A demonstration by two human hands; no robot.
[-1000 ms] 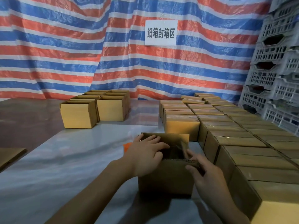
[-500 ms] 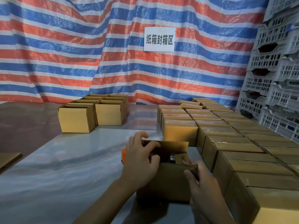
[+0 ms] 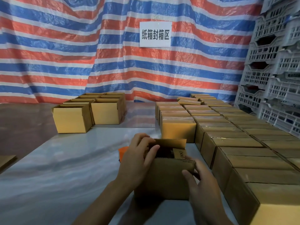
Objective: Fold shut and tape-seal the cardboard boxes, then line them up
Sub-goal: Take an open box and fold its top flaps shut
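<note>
Now I am curling my left grip (image 3: 138, 159) over the small brown cardboard box (image 3: 164, 181), my right grip (image 3: 204, 184) pinching its near-right corner; probably light, bendy board, best held at creases.

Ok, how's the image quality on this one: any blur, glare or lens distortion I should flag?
Head view: dim, warm light, the open box under both hands sits in shadow; right hand slightly motion-blurred, left hand sharper; soft sheen on the plastic table cover; crates at right bow from the wide lens; sign is legible.
</note>
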